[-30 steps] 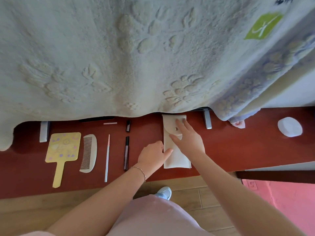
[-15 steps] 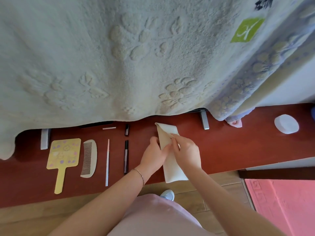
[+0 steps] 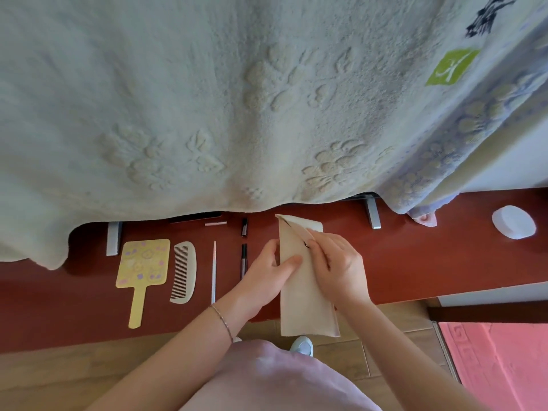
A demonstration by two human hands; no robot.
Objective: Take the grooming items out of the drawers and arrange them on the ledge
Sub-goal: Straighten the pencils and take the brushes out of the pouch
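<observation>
Clearly the step in hand is opening the pouch (image 3: 305,280), a long cream sleeve lying on the red ledge (image 3: 415,262) with its near end hanging past the front edge over the floor. The left hand (image 3: 267,277) holds its left side, thumb pressed flat on the cloth and fingers curled behind the edge. The right hand (image 3: 335,265) pinches the flap near the top and lifts it back, so the mouth shows a dark lining. What is inside cannot be told.

Four items already lie in a row to the left: mirror (image 3: 142,271), comb (image 3: 184,271), a thin stick (image 3: 213,271) and a dark pen (image 3: 243,259) close beside the left hand. Two small caps sit behind them near the towel (image 3: 207,114).

Next, I judge, the right fingers must reach into the mouth and draw the contents out while the left keeps the sleeve steady. The overhang is the risk: pulling toward the body could slide the pouch off the ledge.

Room is tight on the left, and the towel's hem hangs low over the back of the ledge. To the right the ledge runs free as far as a white puck (image 3: 514,222), well apart, so new items best go there.
</observation>
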